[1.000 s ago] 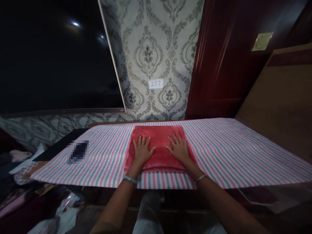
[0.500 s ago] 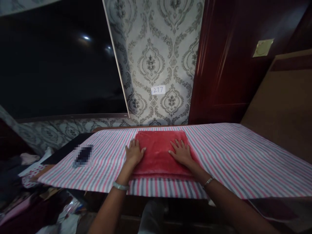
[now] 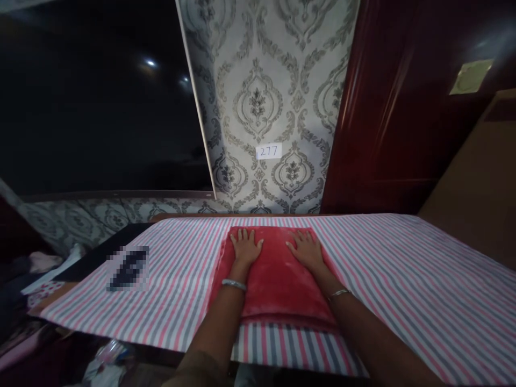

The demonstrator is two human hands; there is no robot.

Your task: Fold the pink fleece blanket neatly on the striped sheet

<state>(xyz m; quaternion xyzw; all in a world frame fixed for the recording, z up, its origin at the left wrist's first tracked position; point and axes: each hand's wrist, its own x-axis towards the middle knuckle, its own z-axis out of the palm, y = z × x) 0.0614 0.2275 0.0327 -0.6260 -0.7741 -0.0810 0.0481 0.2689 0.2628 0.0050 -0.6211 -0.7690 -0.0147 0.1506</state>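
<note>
A red, plush-looking folded cloth [image 3: 278,285] lies flat on a striped sheet [image 3: 387,269] of pink, grey and white. Its near edge shows stacked layers. My left hand [image 3: 246,248] rests palm down on the cloth's far left part, fingers spread. On the far right part lies my right hand [image 3: 307,250], also flat with the fingers apart. Neither hand grips anything; both touch the top of the cloth. A bracelet circles each wrist.
A blurred-out dark object [image 3: 128,269] lies on the sheet's left side. Behind are a large dark screen [image 3: 100,107], patterned wallpaper with a paper label [image 3: 269,151] reading 277, and a dark red door panel [image 3: 387,134]. Clothes and bags [image 3: 105,363] pile up at the lower left.
My left hand has moved from the cloth's left edge to farther in and toward its far edge. My right hand has slid toward the far edge too. The view has shifted slightly.
</note>
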